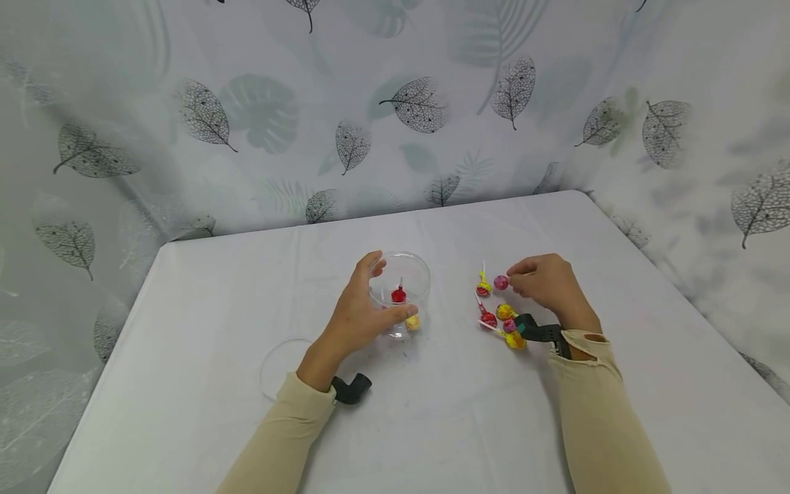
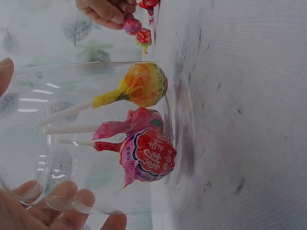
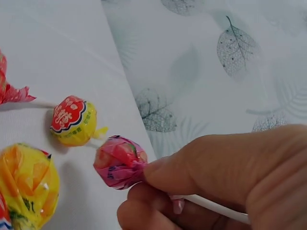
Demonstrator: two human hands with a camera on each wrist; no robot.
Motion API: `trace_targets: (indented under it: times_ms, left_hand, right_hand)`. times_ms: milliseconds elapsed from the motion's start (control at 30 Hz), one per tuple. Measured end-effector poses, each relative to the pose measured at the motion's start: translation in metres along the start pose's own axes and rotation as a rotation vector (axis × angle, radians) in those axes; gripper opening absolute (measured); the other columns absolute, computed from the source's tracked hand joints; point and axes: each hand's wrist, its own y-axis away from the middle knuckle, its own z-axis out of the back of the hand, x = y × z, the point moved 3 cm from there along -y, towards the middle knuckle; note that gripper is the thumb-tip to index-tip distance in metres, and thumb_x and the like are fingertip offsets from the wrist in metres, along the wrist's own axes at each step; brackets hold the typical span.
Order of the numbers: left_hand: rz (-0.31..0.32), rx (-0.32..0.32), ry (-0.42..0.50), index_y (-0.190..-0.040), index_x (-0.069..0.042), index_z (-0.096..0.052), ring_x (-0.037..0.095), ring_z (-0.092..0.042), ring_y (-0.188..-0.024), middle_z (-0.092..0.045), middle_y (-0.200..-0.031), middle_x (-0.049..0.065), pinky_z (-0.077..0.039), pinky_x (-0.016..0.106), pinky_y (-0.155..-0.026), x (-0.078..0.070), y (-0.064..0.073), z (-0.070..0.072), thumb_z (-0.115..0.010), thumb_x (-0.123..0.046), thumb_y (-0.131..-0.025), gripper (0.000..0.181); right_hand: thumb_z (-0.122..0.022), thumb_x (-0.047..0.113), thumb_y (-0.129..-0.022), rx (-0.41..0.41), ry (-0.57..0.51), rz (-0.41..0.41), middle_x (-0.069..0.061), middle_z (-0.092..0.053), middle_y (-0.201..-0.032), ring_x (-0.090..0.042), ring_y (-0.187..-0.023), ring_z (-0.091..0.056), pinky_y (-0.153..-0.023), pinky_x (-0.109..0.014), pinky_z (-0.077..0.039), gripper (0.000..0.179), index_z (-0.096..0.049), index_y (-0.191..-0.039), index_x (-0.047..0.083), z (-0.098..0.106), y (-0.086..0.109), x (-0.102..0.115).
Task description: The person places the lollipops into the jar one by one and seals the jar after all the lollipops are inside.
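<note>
My left hand (image 1: 354, 312) grips a clear plastic jar (image 1: 401, 271) that stands upright on the table, its fingers and thumb curled round the sides. Inside the jar, the left wrist view shows a yellow lollipop (image 2: 144, 85), a pink lollipop (image 2: 144, 120) and a red one (image 2: 149, 155), sticks toward the open mouth. My right hand (image 1: 549, 285) pinches a pink lollipop (image 3: 120, 163) just below its candy, between thumb and fingers. Beside that hand, several wrapped lollipops lie loosely grouped, among them a yellow-and-red one (image 3: 73, 120) and a yellow one (image 3: 29, 187).
On the table left of the jar lies a clear round lid (image 1: 280, 370). A white cloth covers the table (image 1: 185, 315). Leaf-patterned curtains (image 1: 420, 103) hang behind the table and along both sides.
</note>
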Motion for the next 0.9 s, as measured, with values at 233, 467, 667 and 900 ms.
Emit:
trace_targets:
  times_ms: [233,467,667,900]
  left_hand:
    - [-0.003,-0.002,-0.003,-0.163,-0.023,-0.024,0.017,-0.04,-0.147,-0.044,-0.159,0.003,-0.037,0.059,-0.117,0.0,0.0,0.0,-0.087,-0.048,-0.082,0.106]
    - [0.005,-0.001,0.006,-0.163,-0.024,-0.024,0.015,-0.04,-0.147,-0.044,-0.158,-0.001,-0.036,0.057,-0.117,0.0,0.0,0.001,-0.088,-0.047,-0.082,0.106]
    - [0.007,-0.004,-0.002,-0.163,-0.024,-0.024,0.016,-0.041,-0.147,-0.044,-0.157,-0.001,-0.037,0.057,-0.117,0.0,0.0,0.001,-0.088,-0.048,-0.081,0.106]
    - [0.006,0.002,-0.001,-0.163,-0.023,-0.024,0.018,-0.041,-0.146,-0.044,-0.157,0.0,-0.037,0.057,-0.116,0.001,0.0,0.0,-0.088,-0.048,-0.082,0.107]
  right_hand:
    - [-0.066,0.024,-0.101,-0.076,-0.077,0.016,-0.019,-0.077,-0.107,-0.031,-0.093,-0.073,-0.084,-0.045,-0.053,0.027,-0.075,-0.118,0.004,0.003,0.002,0.003]
    - [-0.066,0.024,-0.102,-0.128,-0.179,0.051,-0.019,-0.077,-0.107,-0.032,-0.096,-0.075,-0.091,-0.051,-0.056,0.027,-0.076,-0.118,0.004,0.007,0.005,0.01]
    - [-0.068,0.027,-0.102,-0.165,-0.252,0.093,-0.021,-0.076,-0.112,-0.035,-0.097,-0.075,-0.096,-0.054,-0.055,0.031,-0.076,-0.118,0.002,0.008,0.008,0.018]
    - [-0.068,0.027,-0.101,-0.181,-0.297,0.094,-0.021,-0.075,-0.115,-0.036,-0.098,-0.074,-0.099,-0.056,-0.051,0.031,-0.076,-0.117,0.003,0.01,0.012,0.025]
